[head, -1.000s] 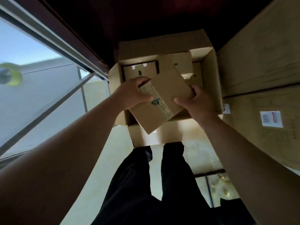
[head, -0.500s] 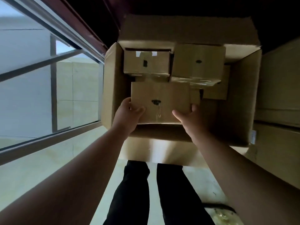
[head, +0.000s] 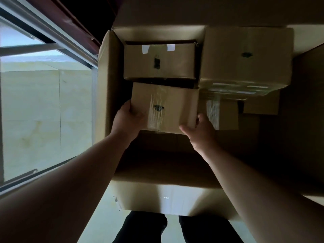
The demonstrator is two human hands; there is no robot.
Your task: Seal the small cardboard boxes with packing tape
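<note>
1. Container: a large open carton (head: 107, 85) stands against a window frame (head: 52, 37), with its flaps folded outward. The near flap (head: 175, 199) hangs toward the person's dark trousers (head: 145, 228).
2. Contents, far left: a small box (head: 175, 62) lies flat, with a dark mark and two pale tabs on its top face.
3. Contents, far right: a bigger box (head: 245, 67) sits higher than its neighbours and overhangs the row beneath it.
4. Contents, right: under that overhang sits a taped small box (head: 226, 113), and another box (head: 261, 106) is partly hidden behind it.
5. Task item: the held box (head: 175, 102) is in the near-left part of the carton. A strip of clear tape (head: 156, 109) runs across its top face over a dark mark.
6. Grip: the left hand (head: 128, 120) clasps the box's left end with its fingers wrapped round the near corner. The right hand (head: 199, 132) grips the near right corner, with its thumb under the near edge. It cannot be told whether the box rests on anything.
7. Edges: a narrow dark gap separates the held box from the far-left box. Its right end lies just beside the taped small box. Its left end is near the carton's left wall, with the left hand between them.
8. Open room: a shadowed stretch of carton interior lies between the held box and the near wall (head: 166, 165). Pale floor tiles (head: 43, 102) show beyond the window frame.
</note>
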